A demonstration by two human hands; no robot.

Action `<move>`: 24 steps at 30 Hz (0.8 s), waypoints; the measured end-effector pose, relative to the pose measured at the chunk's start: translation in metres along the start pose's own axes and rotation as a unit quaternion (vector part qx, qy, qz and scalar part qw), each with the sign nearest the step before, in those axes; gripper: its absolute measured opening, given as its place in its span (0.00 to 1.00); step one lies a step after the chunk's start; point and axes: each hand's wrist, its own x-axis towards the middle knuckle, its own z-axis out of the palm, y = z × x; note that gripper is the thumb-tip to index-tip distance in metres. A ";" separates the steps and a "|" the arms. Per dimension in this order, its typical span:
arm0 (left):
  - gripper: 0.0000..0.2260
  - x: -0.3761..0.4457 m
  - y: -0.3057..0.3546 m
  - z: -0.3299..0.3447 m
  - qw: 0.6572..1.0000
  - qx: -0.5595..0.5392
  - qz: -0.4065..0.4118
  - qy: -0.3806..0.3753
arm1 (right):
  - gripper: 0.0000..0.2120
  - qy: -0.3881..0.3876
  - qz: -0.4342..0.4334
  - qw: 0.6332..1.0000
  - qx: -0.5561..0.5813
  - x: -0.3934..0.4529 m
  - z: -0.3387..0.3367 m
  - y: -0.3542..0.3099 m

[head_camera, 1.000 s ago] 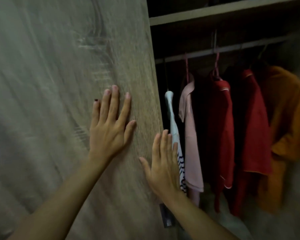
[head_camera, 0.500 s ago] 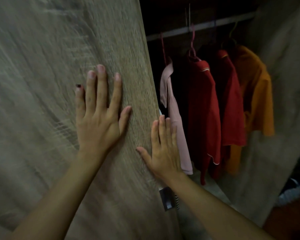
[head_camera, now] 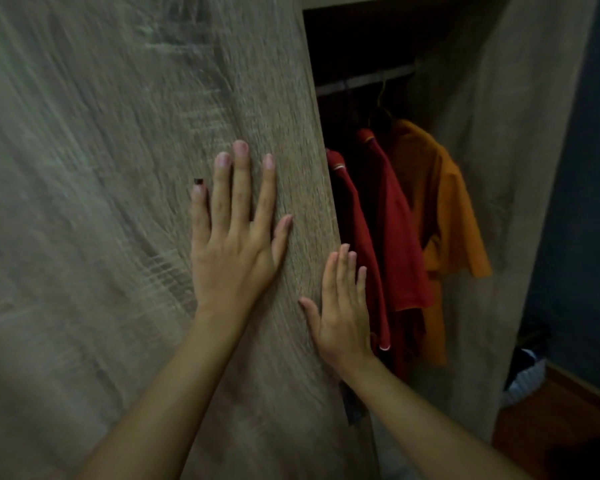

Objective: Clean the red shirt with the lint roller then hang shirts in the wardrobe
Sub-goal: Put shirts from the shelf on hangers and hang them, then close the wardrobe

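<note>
Two red collared shirts (head_camera: 388, 237) hang right of centre beside an orange shirt (head_camera: 444, 216). Left hand (head_camera: 232, 247) and right hand (head_camera: 343, 313) press the grey-brown wooden wardrobe door (head_camera: 118, 202), fingers straight.

Both forearms bare up to the bottom edge of the frame, no sleeves, watch or bracelets showing. Left hand (head_camera: 232, 251): no rings, nails short and unpainted-looking, except the little finger, whose nail has a dark patch at the tip. Right hand (head_camera: 343, 317): no rings, nails short, plain, slightly blurred.
</note>
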 end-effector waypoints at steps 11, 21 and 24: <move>0.34 0.059 0.118 0.019 1.000 -0.004 0.021 -0.009 | 0.41 -0.026 0.027 0.999 -0.027 0.025 -0.033 0.117; 0.36 0.107 0.220 0.037 0.999 -0.023 0.035 -0.016 | 0.42 -0.062 -0.029 0.993 -0.097 0.048 -0.058 0.218; 0.36 0.120 0.248 0.042 0.998 -0.056 0.036 -0.020 | 0.42 -0.060 -0.025 0.993 -0.094 0.058 -0.065 0.248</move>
